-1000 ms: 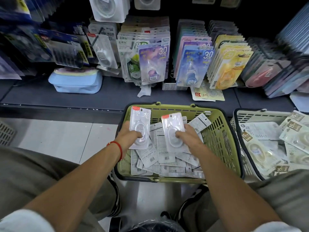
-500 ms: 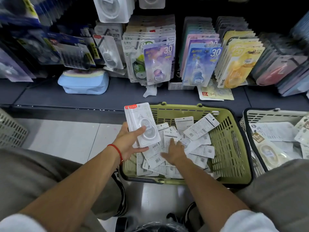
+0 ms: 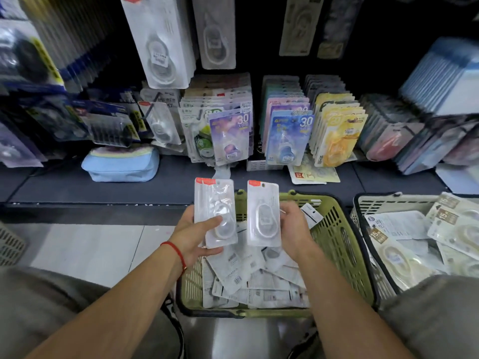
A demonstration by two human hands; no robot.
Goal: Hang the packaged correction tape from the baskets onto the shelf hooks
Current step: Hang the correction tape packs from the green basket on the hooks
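Clear blister packs, red-tabbed | my left hand (image 3: 193, 235) grips one correction tape pack (image 3: 215, 212), thumb curled across its front | my right hand (image 3: 294, 229) pinches a second pack (image 3: 263, 212) upright by its edge | both packs above the green basket (image 3: 344, 244) of loose packs (image 3: 256, 278) | white basket (image 3: 373, 206) just beside, right | shelf hooks' hanging packs (image 3: 228, 136) beyond
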